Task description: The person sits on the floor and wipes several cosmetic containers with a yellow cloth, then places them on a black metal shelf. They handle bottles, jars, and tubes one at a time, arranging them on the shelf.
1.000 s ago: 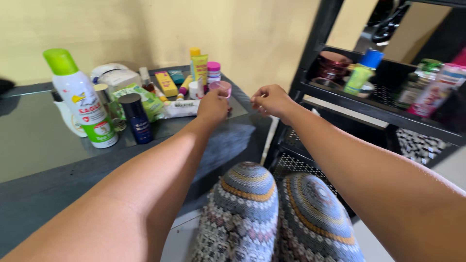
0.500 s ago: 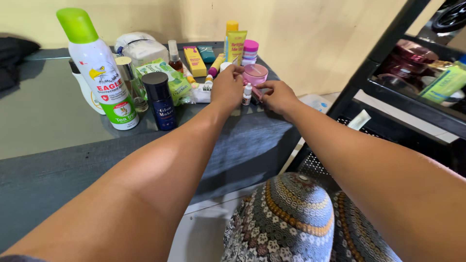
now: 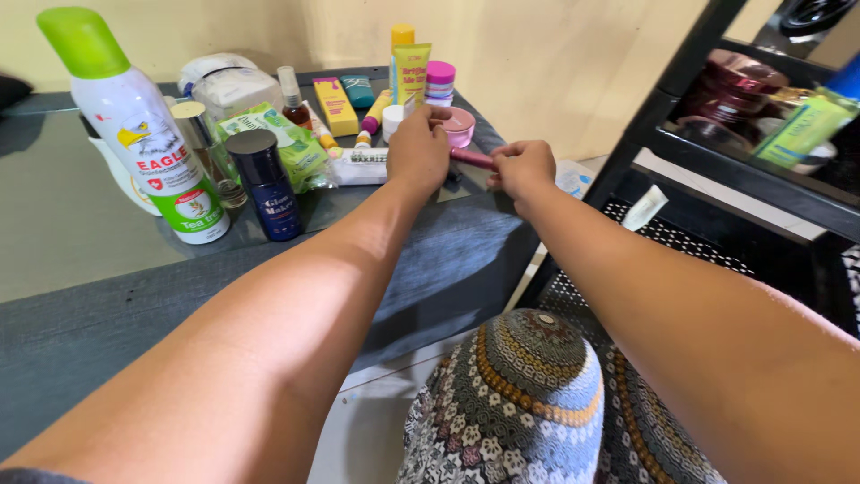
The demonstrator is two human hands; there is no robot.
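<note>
Where the two hands meet above the far edge of the bench (image 3: 107, 242), a slim pink tube (image 3: 472, 159) lies nearly level, its long axis running left to right and tilting slightly down toward the right. The right hand (image 3: 524, 168) is closed around its right end, fingers curled over it, so that end is hidden. The left end runs under the left hand (image 3: 419, 152), whose fingers bend down over it; whether that grip truly pinches the tube or only touches it cannot be told, and only the short middle stretch of the tube shows between the hands.

Just beyond the left hand sits a round pink jar (image 3: 459, 125), partly covered by the knuckles, with a small white pot (image 3: 392, 121) beside it. A yellow tube (image 3: 411, 73) stands upright behind them. Further left stand a dark blue bottle (image 3: 266, 184) and a tall white spray can (image 3: 134, 125) with a green cap. To the right, a black shelf rack (image 3: 717, 157) holds more containers, cut off by the frame edge.
</note>
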